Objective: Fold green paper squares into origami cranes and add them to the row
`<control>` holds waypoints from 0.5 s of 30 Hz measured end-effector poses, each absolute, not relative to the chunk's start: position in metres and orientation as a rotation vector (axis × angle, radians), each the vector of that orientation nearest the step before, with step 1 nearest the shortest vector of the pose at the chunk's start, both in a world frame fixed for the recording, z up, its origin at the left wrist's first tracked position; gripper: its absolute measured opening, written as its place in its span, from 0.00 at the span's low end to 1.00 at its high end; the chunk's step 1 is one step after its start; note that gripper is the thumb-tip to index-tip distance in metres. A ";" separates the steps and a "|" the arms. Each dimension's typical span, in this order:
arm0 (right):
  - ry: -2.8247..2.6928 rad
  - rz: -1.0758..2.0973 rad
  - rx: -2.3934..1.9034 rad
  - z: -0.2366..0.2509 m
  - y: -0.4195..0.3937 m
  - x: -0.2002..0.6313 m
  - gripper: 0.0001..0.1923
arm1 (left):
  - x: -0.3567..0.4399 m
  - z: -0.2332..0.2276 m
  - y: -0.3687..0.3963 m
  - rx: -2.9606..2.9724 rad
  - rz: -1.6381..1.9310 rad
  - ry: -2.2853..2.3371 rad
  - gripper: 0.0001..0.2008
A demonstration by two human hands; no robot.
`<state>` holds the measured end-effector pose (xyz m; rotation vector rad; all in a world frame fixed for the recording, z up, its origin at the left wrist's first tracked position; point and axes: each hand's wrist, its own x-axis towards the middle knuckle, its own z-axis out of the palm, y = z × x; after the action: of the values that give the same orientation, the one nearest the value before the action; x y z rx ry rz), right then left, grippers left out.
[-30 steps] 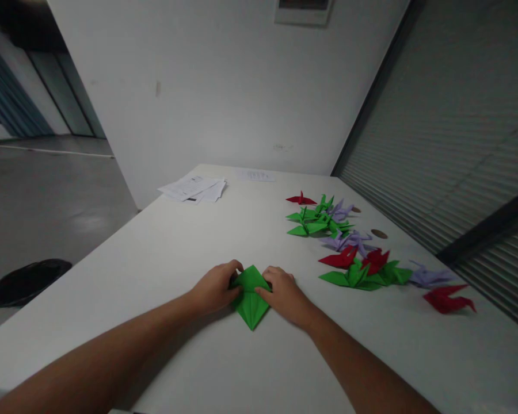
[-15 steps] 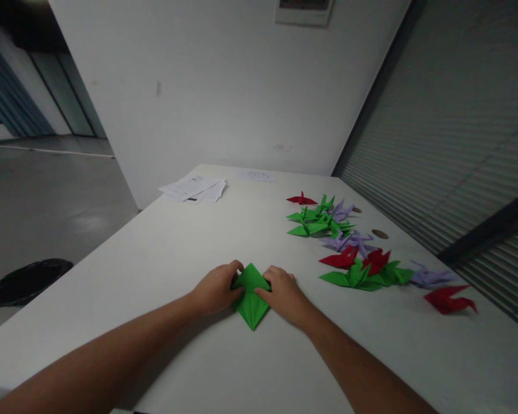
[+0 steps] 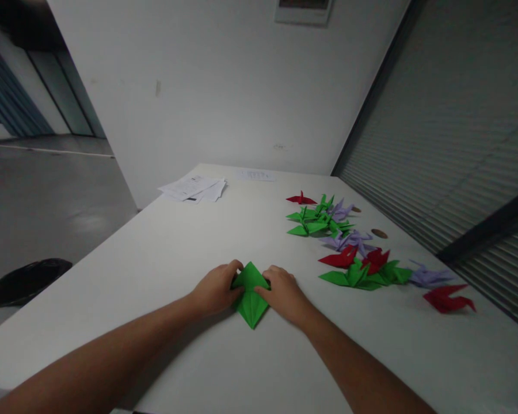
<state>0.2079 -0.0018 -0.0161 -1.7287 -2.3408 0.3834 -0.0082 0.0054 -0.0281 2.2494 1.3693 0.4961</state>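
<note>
Green paper (image 3: 251,293) flat on table (image 3: 176,253), between both hands; kite-shaped, point toward person; only partly folded, no wings or neck yet; left hand (image 3: 216,289) pressing its left edge, fingers curled down on it; right hand (image 3: 283,294) pinning right edge likewise; finished cranes (image 3: 354,256), red, green, lilac, lie well right of right hand; white sheets (image 3: 194,188) far beyond left hand.

I'm wearing the only camera on my head, and it's looking forward and down along my forearms across the white table (image 3: 190,241). It's sitting close over the near edge, taking in the far wall (image 3: 224,86) too.
</note>
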 end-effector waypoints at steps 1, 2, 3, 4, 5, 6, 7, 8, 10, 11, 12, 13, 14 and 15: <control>-2.340 0.391 -1.720 -0.016 -0.002 0.209 0.07 | -0.008 -0.028 0.005 2.240 0.495 1.366 0.21; -2.337 0.400 -1.713 -0.015 -0.002 0.210 0.07 | -0.008 -0.028 0.005 2.233 0.496 1.363 0.21; -2.334 0.408 -1.708 -0.015 -0.002 0.212 0.06 | -0.008 -0.028 0.005 2.229 0.496 1.358 0.21; -2.331 0.414 -1.704 -0.014 -0.002 0.213 0.06 | -0.008 -0.027 0.005 2.227 0.497 1.354 0.22; -2.329 0.418 -1.699 -0.014 -0.003 0.213 0.06 | -0.009 -0.027 0.005 2.228 0.498 1.351 0.22; -2.328 0.421 -1.695 -0.014 -0.003 0.214 0.06 | -0.009 -0.027 0.005 2.229 0.498 1.350 0.22; -2.328 0.424 -1.692 -0.013 -0.003 0.215 0.06 | -0.009 -0.026 0.005 2.229 0.496 1.351 0.22; -2.329 0.427 -1.689 -0.013 -0.003 0.216 0.06 | -0.009 -0.026 0.005 2.227 0.494 1.352 0.22; -2.332 0.433 -1.680 -0.012 -0.003 0.218 0.06 | -0.010 -0.024 0.005 2.221 0.494 1.348 0.22; -2.334 0.435 -1.674 -0.012 -0.003 0.219 0.06 | -0.010 -0.024 0.004 2.218 0.494 1.346 0.21; -2.337 0.438 -1.667 -0.012 -0.003 0.220 0.06 | -0.010 -0.023 0.004 2.217 0.494 1.345 0.22; -2.339 0.441 -1.658 -0.011 -0.004 0.221 0.06 | -0.010 -0.022 0.004 2.216 0.494 1.345 0.22; -2.341 0.447 -1.649 -0.011 -0.004 0.223 0.05 | -0.010 -0.022 0.004 2.213 0.492 1.347 0.22; -2.344 0.458 -1.637 -0.010 -0.004 0.224 0.05 | -0.010 -0.022 0.004 2.210 0.488 1.350 0.22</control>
<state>0.2240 -0.0040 -0.0100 -1.6368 -2.3436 0.4577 -0.0102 0.0035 -0.0217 2.2103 1.3495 0.4877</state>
